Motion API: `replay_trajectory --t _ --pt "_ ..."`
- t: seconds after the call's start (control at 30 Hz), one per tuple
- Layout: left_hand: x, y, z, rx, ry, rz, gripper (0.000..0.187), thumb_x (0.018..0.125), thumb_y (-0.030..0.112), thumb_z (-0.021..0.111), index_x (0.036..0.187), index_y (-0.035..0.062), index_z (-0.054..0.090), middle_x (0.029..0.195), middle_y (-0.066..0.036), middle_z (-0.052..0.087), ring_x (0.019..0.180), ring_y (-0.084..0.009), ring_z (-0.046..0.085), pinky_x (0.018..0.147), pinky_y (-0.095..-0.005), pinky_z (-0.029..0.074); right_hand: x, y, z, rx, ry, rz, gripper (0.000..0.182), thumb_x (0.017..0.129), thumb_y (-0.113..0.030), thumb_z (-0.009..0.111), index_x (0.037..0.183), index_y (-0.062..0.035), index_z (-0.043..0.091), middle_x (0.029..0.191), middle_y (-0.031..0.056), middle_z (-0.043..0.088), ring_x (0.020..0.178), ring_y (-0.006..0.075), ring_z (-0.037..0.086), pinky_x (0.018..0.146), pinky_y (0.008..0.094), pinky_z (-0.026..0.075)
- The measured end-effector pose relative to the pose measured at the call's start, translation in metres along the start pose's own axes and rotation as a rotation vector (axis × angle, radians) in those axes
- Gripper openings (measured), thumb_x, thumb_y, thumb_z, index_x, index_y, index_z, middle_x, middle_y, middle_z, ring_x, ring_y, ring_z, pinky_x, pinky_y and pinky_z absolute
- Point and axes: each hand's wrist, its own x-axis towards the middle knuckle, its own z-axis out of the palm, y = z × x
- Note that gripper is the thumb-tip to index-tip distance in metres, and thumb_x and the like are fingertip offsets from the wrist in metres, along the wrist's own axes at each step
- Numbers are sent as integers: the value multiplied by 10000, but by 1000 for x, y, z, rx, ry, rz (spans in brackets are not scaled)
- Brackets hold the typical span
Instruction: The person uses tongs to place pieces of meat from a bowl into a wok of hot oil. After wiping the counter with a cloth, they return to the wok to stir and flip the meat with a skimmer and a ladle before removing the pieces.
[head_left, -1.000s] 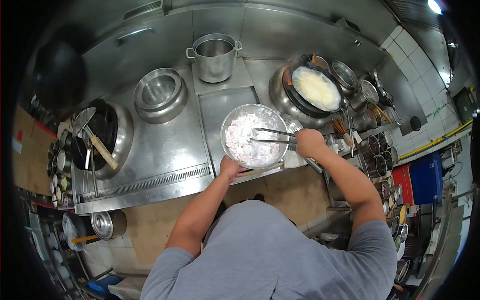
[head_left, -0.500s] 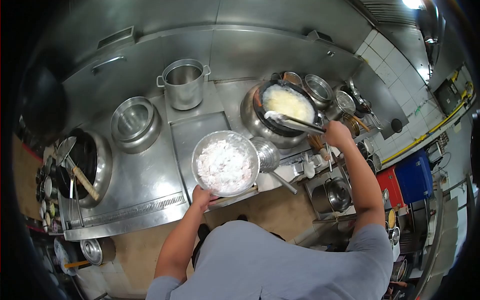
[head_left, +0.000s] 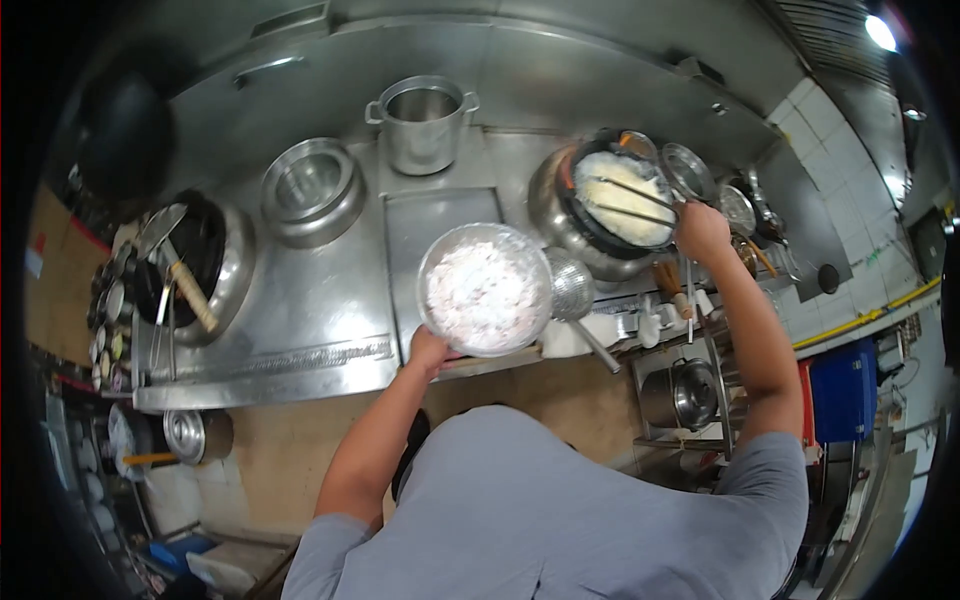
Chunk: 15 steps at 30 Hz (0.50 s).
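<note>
My left hand (head_left: 431,351) is closed on the near rim of a round metal bowl (head_left: 428,318), which is full of pale pieces coated in white flour (head_left: 482,292). With my right hand (head_left: 703,233) I grip a pair of metal tongs (head_left: 638,212). Their two arms are apart over the wok (head_left: 596,236), which is full of foaming yellowish oil (head_left: 618,172). Nothing visible sits between the tong tips. A perforated skimmer (head_left: 570,283) lies just right of the bowl, its handle pointing toward me.
A tall two-handled pot (head_left: 421,138) stands at the back. Nested metal basins (head_left: 312,190) are at left, and a second wok (head_left: 205,255) with a wooden-handled ladle (head_left: 192,297) is farther left. Behind the frying wok are smaller bowls (head_left: 687,172). A lidded pot (head_left: 672,393) sits lower right.
The tongs have gone from closed on a white coated piece at the wok's edge to spread over the oil, with the piece let go. The whole view has shifted.
</note>
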Motion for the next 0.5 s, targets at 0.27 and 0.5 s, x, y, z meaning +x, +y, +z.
replay_trajectory --t 0.27,0.5 --pt "-10 13 -3 -1 -35 -40 328 1031 110 547 1345 93 455 1217 -149 679 909 -295 754 756 -525 583 -46 -160 3 14 -4 -582 377 827 -109 628 1194 -75 710 1097 96 738 887 298 743 775 433 589" --pt "-16 17 -2 23 -23 -36 316 1027 119 548 1331 89 468 1236 -153 670 927 -298 748 782 -519 588 -42 -139 -18 157 -196 -309 341 835 -119 639 1160 -133 741 1008 132 745 928 356 727 805 483 582"
